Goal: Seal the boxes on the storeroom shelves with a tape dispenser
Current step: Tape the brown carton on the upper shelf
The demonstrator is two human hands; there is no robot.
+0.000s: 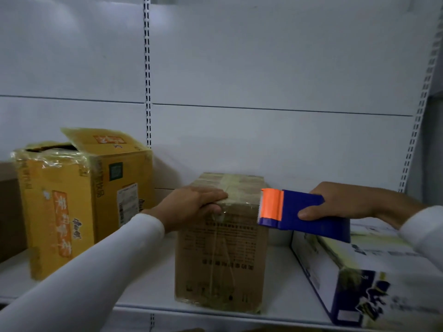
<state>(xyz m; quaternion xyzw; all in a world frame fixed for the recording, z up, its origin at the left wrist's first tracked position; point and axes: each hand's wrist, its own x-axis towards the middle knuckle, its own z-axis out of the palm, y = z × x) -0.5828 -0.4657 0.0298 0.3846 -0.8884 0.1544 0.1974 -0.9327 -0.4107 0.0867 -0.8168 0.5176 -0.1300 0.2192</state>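
Note:
A brown cardboard box (223,255) stands upright in the middle of the white shelf (148,293), with clear tape over its top and down its front face. My left hand (191,207) lies flat on the box's top front edge, thumb on the front. My right hand (340,202) grips a blue tape dispenser (304,214) with an orange front part, held at the box's upper right corner.
A yellow box (72,207) with a raised top flap and crumpled tape stands on the left. A white and blue box (374,276) lies on the right, under the dispenser. Slotted uprights (148,92) run up the white back panel.

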